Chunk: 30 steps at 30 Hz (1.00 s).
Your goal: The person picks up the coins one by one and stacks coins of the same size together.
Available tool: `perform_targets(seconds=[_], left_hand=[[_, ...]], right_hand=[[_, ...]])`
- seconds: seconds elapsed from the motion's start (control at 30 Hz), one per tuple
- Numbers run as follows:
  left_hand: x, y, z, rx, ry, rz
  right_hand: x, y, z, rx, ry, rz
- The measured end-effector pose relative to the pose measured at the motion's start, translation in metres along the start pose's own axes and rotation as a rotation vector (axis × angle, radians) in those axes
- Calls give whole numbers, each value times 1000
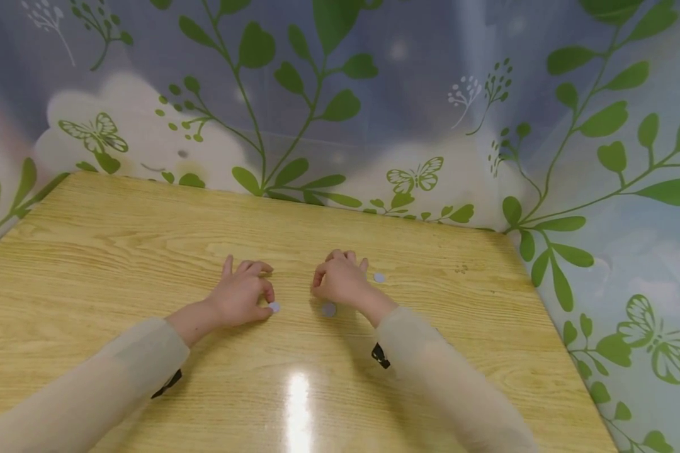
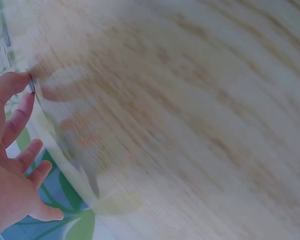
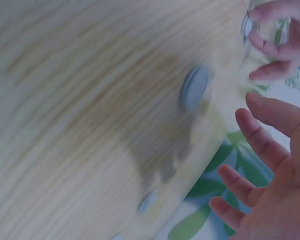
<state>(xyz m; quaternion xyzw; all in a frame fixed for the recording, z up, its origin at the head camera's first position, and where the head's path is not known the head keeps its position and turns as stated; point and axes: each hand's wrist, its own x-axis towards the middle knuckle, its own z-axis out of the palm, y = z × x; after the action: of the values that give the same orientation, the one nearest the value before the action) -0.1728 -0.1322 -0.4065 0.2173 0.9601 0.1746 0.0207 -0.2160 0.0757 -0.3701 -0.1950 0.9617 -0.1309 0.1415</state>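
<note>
In the head view my left hand [image 1: 239,297] pinches a small pale round disc [image 1: 274,307] between thumb and index finger, at the table surface. The left wrist view shows this disc [image 2: 31,82] edge-on at the fingertips, with the other fingers spread. My right hand [image 1: 342,278] hovers just above the table, and a second disc [image 1: 328,309] lies by its near side. A third disc [image 1: 379,277] lies to its right. In the right wrist view my right fingers are loosely spread with nothing between them, apart from the thick, rounded-edge disc [image 3: 196,87] lying nearby.
A wood-grain table [image 1: 119,251] carries everything. Behind it and along the right hangs a cloth backdrop [image 1: 430,126] printed with leaves and butterflies. Two more pale discs, one small disc [image 3: 146,202] and another disc [image 3: 116,237], show low in the right wrist view.
</note>
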Motion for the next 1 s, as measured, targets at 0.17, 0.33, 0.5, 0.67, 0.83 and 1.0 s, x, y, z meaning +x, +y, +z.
perform_targets(seconds=[0.17,0.33,0.5,0.67,0.83,1.0], left_hand=[[1,1,1,9,-14,5],[1,1,1,7,-16,2],[0,0,1,4,-11,6],[-1,-1,0,-1,-22,10],[0,0,1,21,-25,16],[1,2,2,28,-26,11]], right_hand=[[-6,24,-10,18,27,52],[-11,53,-17,24,85,102],[-12,81,-17,-5,115,166],[-11,99,-16,-27,110,234],[-12,109,-15,-29,114,271],[-12,114,-13,-21,106,270]])
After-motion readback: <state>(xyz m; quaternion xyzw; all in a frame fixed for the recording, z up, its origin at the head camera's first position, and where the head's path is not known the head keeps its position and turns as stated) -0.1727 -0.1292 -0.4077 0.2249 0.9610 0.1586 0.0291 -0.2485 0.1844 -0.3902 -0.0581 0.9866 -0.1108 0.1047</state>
